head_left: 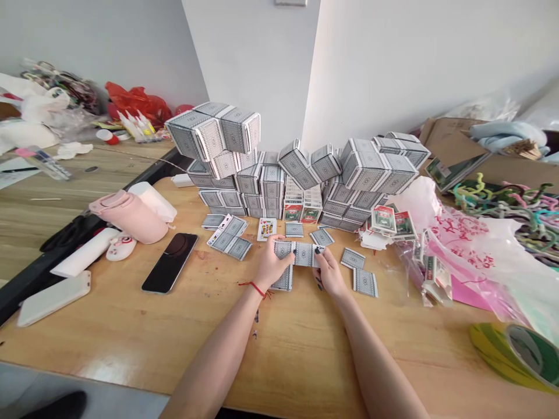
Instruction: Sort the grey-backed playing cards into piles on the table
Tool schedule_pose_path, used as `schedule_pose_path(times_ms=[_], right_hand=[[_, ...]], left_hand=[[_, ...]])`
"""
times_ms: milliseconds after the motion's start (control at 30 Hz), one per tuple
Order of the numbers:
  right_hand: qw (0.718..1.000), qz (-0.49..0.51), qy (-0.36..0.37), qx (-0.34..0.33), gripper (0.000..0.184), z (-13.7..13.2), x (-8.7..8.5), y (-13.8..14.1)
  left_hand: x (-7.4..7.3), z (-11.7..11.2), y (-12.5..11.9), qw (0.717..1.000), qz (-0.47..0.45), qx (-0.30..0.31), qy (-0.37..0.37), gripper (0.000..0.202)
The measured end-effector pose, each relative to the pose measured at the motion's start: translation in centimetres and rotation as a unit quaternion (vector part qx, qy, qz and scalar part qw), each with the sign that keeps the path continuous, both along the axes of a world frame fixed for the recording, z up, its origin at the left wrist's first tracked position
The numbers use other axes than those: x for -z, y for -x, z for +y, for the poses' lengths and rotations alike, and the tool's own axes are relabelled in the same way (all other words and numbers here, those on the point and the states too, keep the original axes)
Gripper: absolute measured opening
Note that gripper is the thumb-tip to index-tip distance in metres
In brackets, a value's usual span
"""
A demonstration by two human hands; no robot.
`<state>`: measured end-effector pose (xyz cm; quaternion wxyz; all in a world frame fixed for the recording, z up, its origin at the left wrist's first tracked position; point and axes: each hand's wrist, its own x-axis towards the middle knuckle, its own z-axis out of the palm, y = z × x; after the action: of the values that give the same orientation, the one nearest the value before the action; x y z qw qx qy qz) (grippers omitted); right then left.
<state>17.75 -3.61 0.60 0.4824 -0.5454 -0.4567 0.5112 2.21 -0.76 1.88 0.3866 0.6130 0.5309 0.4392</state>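
Between my two hands are grey-backed playing cards [304, 254], folded or joined edge to edge. My left hand [274, 265], with a red string on its wrist, grips the left part, its thumb on top. Closed on the right end, near a corner marked A, is my right hand [328, 270]. A further card back [285, 279] shows below my left fingers. Loose cards lie about: a face-up court card [266, 229], a fanned group [229, 237] to the left and folded pieces [364, 282] to the right. Behind them stand stacked blocks made of cards [271, 186].
A black phone [169, 263], a pink bottle [128, 215] and a white power bank [55, 298] lie on the left. To the right are card boxes [384, 220], plastic bags [463, 238], a tape roll [515, 355] and colourful pipe cleaners [506, 215].
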Motion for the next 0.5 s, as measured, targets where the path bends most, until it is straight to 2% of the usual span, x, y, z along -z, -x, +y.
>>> schedule_pose_path(times_ms=[267, 500], right_hand=[[0.997, -0.019, 0.037, -0.067, 0.028, 0.19, 0.38, -0.24], [0.996, -0.028, 0.027, -0.081, 0.028, 0.19, 0.8, -0.42]], left_hand=[[-0.06, 0.05, 0.21, 1.0, -0.008, 0.019, -0.013, 0.035], [0.1, 0.13, 0.41, 0.999, -0.008, 0.044, -0.017, 0.035]])
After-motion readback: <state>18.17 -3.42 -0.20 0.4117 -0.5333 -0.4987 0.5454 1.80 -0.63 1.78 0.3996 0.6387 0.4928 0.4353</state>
